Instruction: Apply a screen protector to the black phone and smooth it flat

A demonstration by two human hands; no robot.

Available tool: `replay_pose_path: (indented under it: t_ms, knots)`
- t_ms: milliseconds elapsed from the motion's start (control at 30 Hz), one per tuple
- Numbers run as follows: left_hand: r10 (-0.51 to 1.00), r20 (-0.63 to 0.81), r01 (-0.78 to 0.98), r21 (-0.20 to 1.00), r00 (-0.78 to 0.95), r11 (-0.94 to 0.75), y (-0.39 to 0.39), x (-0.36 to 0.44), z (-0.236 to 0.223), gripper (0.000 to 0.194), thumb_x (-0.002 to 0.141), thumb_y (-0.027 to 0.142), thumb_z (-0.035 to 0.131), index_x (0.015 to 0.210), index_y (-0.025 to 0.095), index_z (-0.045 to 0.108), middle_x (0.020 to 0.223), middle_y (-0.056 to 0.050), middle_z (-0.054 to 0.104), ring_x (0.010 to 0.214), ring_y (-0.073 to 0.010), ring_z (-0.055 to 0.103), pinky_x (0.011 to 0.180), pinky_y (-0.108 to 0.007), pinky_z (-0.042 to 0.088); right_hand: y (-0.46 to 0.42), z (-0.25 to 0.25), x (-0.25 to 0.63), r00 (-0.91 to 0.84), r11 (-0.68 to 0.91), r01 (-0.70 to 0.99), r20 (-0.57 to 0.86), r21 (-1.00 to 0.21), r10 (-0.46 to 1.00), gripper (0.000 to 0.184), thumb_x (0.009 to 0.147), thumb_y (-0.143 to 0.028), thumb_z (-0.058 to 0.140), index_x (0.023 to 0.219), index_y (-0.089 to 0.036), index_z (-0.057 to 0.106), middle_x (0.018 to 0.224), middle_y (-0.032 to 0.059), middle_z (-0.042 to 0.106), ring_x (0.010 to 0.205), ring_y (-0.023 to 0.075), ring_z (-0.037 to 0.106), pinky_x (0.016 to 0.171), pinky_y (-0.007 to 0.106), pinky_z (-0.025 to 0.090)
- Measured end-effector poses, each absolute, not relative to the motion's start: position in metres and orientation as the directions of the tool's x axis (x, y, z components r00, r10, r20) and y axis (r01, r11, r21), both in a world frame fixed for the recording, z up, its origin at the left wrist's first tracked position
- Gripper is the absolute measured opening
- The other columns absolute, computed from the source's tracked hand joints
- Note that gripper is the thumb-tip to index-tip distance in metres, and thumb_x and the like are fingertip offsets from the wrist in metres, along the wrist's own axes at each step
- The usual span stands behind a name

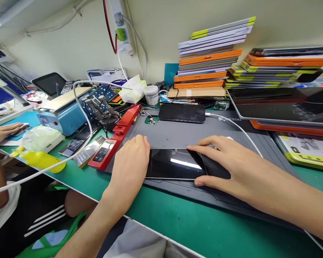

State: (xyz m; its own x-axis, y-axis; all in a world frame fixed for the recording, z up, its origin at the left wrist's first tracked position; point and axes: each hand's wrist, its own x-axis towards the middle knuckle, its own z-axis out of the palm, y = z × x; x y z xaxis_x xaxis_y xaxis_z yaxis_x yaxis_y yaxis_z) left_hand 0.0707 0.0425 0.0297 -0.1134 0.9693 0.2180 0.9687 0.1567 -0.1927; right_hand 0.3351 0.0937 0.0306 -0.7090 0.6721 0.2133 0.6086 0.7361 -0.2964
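Note:
A smartphone (174, 165) with a glossy black screen lies face up on a dark grey work mat (174, 134). My left hand (131, 161) is curled over the phone's left end; its fingertips are mostly hidden. With thumb and index finger on opposite long edges, my right hand (223, 161) grips the phone near its right end. A matte black flat piece (218, 167) shows under that hand, beside the screen; whether it is part of the phone I cannot tell. Beyond lies another black phone (182, 113) with a white cable (237, 125) plugged in.
A red handheld tool (115, 138) lies left of the mat. Farther left are a blue machine (67, 113), a yellow bottle (41, 160) and a co-worker's hand (5, 132) on another phone. Stacked flat cases (204, 68) and a large dark-screened device (282, 104) stand back right.

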Motion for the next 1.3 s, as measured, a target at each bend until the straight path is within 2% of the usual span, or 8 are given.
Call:
replay_pose_path:
  t_ms: [267,467,900,1300]
  knots:
    - [0.973,0.172,0.971,-0.158,-0.152,0.18,0.043,0.072,0.035,0.031,0.115,0.023,0.035,0.093,0.019,0.057,0.082,-0.006,0.066,0.081,-0.0261,0.071,0.064,-0.035,0.038,0.092,0.034,0.335,-0.705,0.719,0.614,0.184,-0.325,0.685,0.067,0.097,-0.073,0.06,0.146,-0.029,0.067,0.137,0.0136,0.067,0.113,0.0358,0.069,0.089,0.052,0.06]
    - [0.957,0.246,0.979,-0.096,-0.152,0.18,0.044,0.068,0.027,0.032,0.114,0.024,0.035,0.09,0.02,0.056,0.079,-0.005,0.065,0.08,-0.0269,0.072,0.064,-0.035,0.039,0.09,0.036,0.334,-0.703,0.715,0.613,0.182,-0.336,0.688,0.065,0.097,-0.072,0.062,0.146,-0.028,0.067,0.137,0.0138,0.067,0.115,0.0354,0.068,0.092,0.051,0.059]
    - [0.95,0.269,0.979,-0.085,-0.157,0.185,0.044,0.066,0.022,0.032,0.114,0.026,0.036,0.086,0.022,0.051,0.075,-0.004,0.063,0.08,-0.0269,0.072,0.065,-0.036,0.037,0.088,0.036,0.335,-0.697,0.705,0.615,0.176,-0.353,0.695,0.063,0.097,-0.069,0.065,0.145,-0.029,0.067,0.136,0.0122,0.067,0.116,0.0333,0.067,0.094,0.049,0.059]
    - [0.931,0.333,0.986,-0.021,-0.15,0.166,0.043,0.064,0.019,0.033,0.111,0.026,0.034,0.081,0.025,0.045,0.07,-0.003,0.06,0.072,-0.0258,0.069,0.06,-0.035,0.032,0.088,0.038,0.335,-0.683,0.681,0.624,0.156,-0.382,0.714,0.062,0.095,-0.069,0.068,0.144,-0.031,0.068,0.137,0.0109,0.067,0.118,0.0339,0.067,0.093,0.049,0.059]
